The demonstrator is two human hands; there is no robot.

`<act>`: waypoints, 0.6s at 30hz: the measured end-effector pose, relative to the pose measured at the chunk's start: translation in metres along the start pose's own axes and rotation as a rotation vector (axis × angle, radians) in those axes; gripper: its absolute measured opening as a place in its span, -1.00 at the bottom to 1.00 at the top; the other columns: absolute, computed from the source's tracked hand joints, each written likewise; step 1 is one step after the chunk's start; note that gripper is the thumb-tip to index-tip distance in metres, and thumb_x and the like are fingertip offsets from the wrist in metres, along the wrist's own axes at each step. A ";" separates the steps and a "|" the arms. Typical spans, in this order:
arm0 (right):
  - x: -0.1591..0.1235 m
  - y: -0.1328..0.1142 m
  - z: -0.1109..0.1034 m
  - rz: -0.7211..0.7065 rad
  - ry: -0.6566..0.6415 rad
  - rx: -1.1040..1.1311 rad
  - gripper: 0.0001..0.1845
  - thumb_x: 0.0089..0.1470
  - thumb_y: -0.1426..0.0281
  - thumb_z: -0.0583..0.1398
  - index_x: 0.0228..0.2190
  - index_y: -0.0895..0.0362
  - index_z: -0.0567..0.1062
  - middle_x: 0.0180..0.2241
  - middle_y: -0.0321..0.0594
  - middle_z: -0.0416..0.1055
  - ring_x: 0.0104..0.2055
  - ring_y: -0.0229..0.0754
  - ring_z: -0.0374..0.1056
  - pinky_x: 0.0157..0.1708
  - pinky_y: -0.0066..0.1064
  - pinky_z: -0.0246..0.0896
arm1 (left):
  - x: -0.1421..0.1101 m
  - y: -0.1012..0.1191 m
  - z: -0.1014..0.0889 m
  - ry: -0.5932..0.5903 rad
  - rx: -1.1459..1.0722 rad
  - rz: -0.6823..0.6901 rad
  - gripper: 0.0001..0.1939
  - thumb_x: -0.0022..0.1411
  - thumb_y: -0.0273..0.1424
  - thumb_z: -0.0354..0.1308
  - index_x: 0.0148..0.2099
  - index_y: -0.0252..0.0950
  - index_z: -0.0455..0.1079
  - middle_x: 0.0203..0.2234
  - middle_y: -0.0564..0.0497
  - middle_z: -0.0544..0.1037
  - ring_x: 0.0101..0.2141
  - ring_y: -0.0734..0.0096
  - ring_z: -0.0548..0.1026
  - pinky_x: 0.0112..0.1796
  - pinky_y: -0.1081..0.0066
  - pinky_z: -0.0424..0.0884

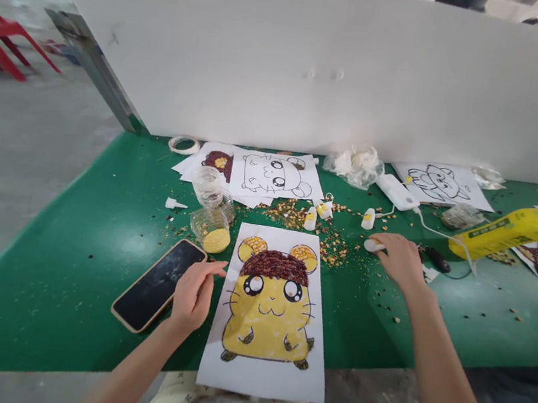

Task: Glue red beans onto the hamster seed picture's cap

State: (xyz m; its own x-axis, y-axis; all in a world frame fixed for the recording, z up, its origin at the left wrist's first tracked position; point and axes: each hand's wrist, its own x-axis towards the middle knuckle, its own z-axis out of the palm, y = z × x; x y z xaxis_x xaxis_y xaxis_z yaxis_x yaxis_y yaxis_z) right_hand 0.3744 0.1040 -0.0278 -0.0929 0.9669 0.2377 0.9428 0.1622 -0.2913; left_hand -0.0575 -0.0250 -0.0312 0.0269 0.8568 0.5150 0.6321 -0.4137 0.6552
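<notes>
A paper sheet (264, 369) with a hamster picture filled in with yellow grains and dark red beans lies at the near edge of the green table (62, 265). My left hand (193, 294) rests at the sheet's left edge, fingers curled with the tips pinched together, beside a black phone (158, 284). My right hand (399, 258) reaches to the right of the sheet, its fingers closed around a small white glue bottle (371, 245).
Loose grains (327, 237) are scattered above the sheet. Two clear cups (212, 210) hold grain. More small glue bottles (311, 219), outline drawings (273, 175), a white power bank (398, 192) with cable, a yellow bag (507, 232) and a white partition wall (320, 61) lie behind.
</notes>
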 end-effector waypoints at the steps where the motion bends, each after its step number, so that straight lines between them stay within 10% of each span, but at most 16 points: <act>1: -0.003 -0.006 -0.002 0.043 0.039 0.093 -0.74 -0.11 0.41 0.19 -0.28 0.10 0.53 -0.22 -0.10 0.49 -0.10 0.09 0.31 -0.12 -0.04 0.15 | 0.000 0.000 0.000 -0.008 -0.002 -0.001 -0.74 0.28 -0.54 -0.12 -0.09 -0.27 0.34 -0.38 -0.02 0.52 -0.32 0.37 0.48 -0.22 0.34 0.39; 7: -0.037 -0.070 0.006 0.387 0.066 1.155 -0.49 -0.15 0.11 0.29 -0.15 0.08 0.44 -0.21 -0.15 0.49 -0.19 -0.03 0.41 -0.25 -0.20 0.30 | 0.002 0.001 0.000 -0.048 -0.039 0.017 -0.73 0.27 -0.56 -0.11 -0.08 -0.29 0.35 -0.36 -0.03 0.52 -0.34 0.39 0.49 -0.27 0.39 0.41; 18: -0.065 -0.131 0.020 0.518 -0.126 1.591 -0.69 -0.09 0.19 0.30 -0.29 0.08 0.53 -0.25 -0.21 0.50 -0.22 -0.18 0.41 -0.19 -0.37 0.35 | 0.001 0.001 -0.001 -0.055 -0.031 0.030 -0.72 0.24 -0.61 -0.09 -0.09 -0.28 0.35 -0.37 0.01 0.51 -0.36 0.45 0.48 -0.29 0.46 0.41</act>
State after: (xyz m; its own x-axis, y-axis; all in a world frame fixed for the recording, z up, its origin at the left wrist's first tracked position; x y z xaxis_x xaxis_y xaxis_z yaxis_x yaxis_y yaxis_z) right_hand 0.2508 0.0240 -0.0232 0.0052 0.9744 -0.2248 -0.3524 -0.2086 -0.9123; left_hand -0.0571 -0.0251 -0.0295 0.0887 0.8590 0.5042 0.6059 -0.4484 0.6572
